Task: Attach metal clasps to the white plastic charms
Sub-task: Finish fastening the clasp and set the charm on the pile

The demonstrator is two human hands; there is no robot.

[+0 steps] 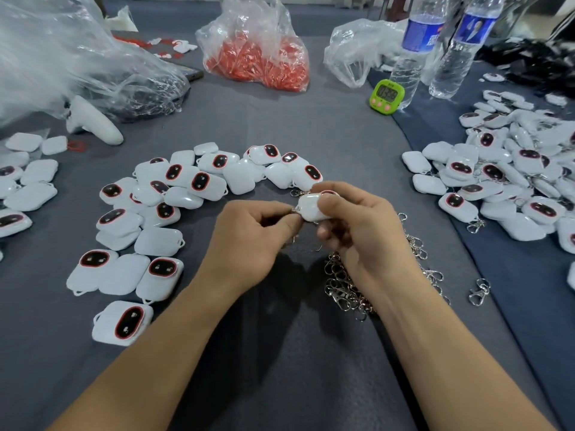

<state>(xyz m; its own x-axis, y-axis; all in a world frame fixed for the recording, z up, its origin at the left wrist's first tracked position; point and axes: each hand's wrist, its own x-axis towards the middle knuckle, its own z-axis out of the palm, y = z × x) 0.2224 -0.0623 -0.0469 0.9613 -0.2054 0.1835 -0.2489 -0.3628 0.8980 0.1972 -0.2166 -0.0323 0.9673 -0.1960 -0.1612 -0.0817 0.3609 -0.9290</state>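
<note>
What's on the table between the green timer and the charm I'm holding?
Nothing: the head view shows only bare grey cloth between the timer and the charm.

Bright, even light falls from above on the grey cloth-covered table (326, 129), leaving no hard-edged shadows. Well nearer the camera than the small green digital timer (386, 96), a soft dark shadow pools under the left hand (249, 241) and the right hand (364, 234). Far left of the timer, a crumpled clear plastic bag (71, 60) throws white glare. The timer's digits are blurred. Just right of it, two clear plastic water bottles (412, 63) lean with wide-angle distortion, and the corner beyond them smears.
</note>
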